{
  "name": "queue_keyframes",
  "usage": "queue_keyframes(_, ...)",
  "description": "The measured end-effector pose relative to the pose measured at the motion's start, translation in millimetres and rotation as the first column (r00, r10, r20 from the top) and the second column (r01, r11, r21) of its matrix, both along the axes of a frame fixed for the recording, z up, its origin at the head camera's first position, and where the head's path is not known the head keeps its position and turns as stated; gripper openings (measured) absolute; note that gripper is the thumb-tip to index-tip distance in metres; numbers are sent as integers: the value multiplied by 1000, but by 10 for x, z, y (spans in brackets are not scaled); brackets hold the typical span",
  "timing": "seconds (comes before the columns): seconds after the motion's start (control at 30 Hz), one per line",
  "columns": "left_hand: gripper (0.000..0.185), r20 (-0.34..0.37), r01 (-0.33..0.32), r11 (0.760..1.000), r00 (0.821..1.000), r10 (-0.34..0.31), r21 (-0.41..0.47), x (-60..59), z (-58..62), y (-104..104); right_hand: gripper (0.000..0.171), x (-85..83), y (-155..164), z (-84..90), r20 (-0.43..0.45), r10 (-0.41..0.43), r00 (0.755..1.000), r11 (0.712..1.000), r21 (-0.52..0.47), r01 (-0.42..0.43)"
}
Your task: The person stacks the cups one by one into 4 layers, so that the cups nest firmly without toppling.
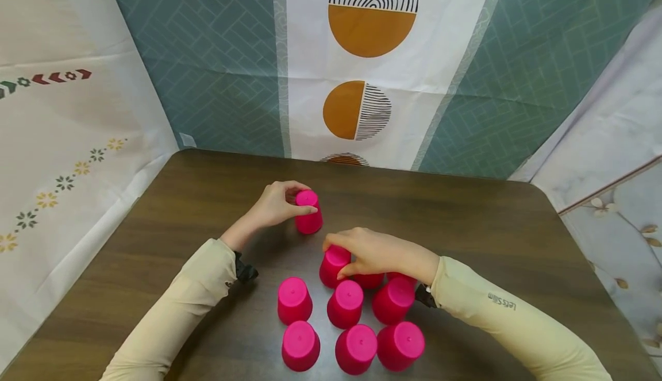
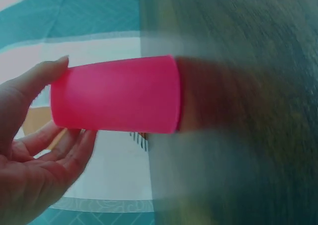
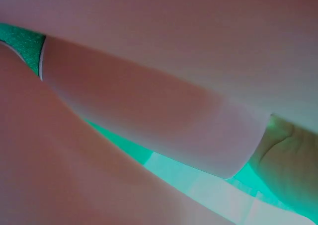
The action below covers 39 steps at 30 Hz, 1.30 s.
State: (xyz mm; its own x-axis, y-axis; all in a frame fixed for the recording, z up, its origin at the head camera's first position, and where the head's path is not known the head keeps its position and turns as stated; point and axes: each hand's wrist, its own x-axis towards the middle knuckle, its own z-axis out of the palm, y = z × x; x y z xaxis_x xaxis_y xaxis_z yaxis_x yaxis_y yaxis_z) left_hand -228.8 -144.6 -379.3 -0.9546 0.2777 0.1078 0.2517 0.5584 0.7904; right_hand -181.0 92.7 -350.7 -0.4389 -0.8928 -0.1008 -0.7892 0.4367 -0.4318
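My left hand [image 1: 279, 204] pinches an upside-down pink cup [image 1: 308, 213] between thumb and fingers, near the far middle of the table. In the left wrist view the same cup [image 2: 117, 96] has its base end between the thumb and fingers, its rim toward the wooden table. My right hand [image 1: 374, 251] grips another upside-down pink cup [image 1: 333, 266], thumb on the near side and fingers over the far side. Close-up cup surfaces fill most of the right wrist view, their colours washed out.
Several more pink cups stand upside down in loose rows on the near part of the brown wooden table [image 1: 233, 174], among them a cup [image 1: 293, 300] at the left. Two cups are partly hidden by my right hand. A patterned cloth [image 1: 222, 82] hangs behind the table.
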Motion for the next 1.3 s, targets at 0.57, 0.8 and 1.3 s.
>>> queue_keyframes(0.57,46,4,-56,998,998,56,12,-109,-70,45,52,7,11,0,7,-21,1000,1000,13,21)
queue_keyframes(0.8,47,7,-8,1000,1000,8,19,-107,-88,30,54,11,27,-19,-11,-19,1000,1000,-15,19)
queue_keyframes(1.3,72,3,-15,999,1000,15,-31,-72,-71,8,60,144,105,-54,-135,-109,985,994,-17,108)
